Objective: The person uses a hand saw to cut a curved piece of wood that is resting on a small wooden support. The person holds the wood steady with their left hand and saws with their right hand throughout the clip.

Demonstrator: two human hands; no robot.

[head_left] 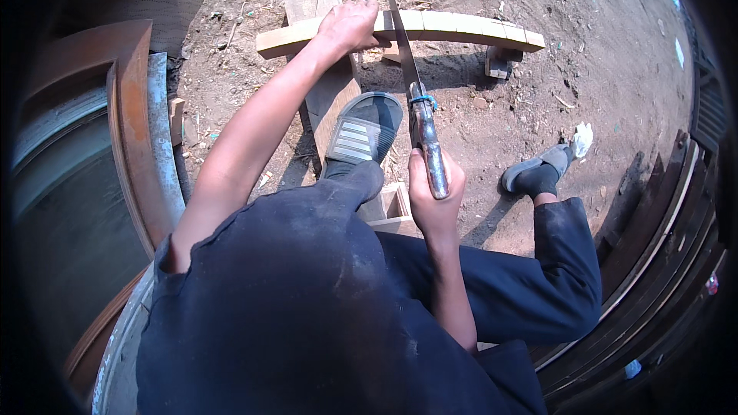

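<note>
A handsaw [427, 134] is gripped in the right hand [438, 198], its blade [404, 50] crossing a pale wooden bar [457, 25]. Beside the blade, the bar is clasped by the left hand [347, 27] over a plank [332, 96], above dirt ground [615, 54].

Two hands [350, 28] [436, 214], two forearms [257, 127] [452, 288], one handsaw [409, 61], one curved wooden piece [457, 26], two sandals [369, 124] [556, 157]

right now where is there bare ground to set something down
Mostly bare dirt lies between the curved timber, the right sandal and the stacked dark boards. Around the left hand it's crowded: handsaw, curved timber and plank sit close together.
</note>
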